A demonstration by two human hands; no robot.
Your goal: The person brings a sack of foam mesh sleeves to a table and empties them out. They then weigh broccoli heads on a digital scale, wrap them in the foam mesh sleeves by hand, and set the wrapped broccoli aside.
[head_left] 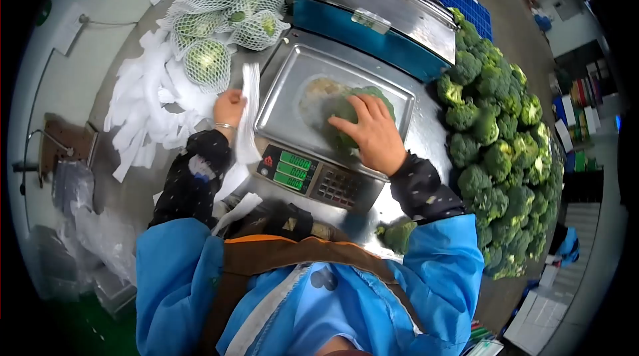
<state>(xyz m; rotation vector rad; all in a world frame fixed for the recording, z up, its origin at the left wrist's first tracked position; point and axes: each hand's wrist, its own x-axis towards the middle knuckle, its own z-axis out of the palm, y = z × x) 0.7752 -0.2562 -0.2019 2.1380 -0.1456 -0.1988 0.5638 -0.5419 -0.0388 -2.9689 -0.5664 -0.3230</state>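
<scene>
Scale pan (279, 104) bears 1 broccoli (381, 93) under the spread right hand (375, 131) (hold unclear, likewise curled left hand (229, 108)); uneven pressure could roll it.

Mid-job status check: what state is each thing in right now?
Left hand: fingers curled, beside strip stack
Right hand: fingers spread over broccoli head, grip unclear
Broccoli head: on weighing tray, partly hidden
Scale display: lit green
Netted heads: sleeved in white mesh
Broccoli pile: heaped, unwrapped
Strip stack: layered
Loose strips: heaped untidily
</scene>
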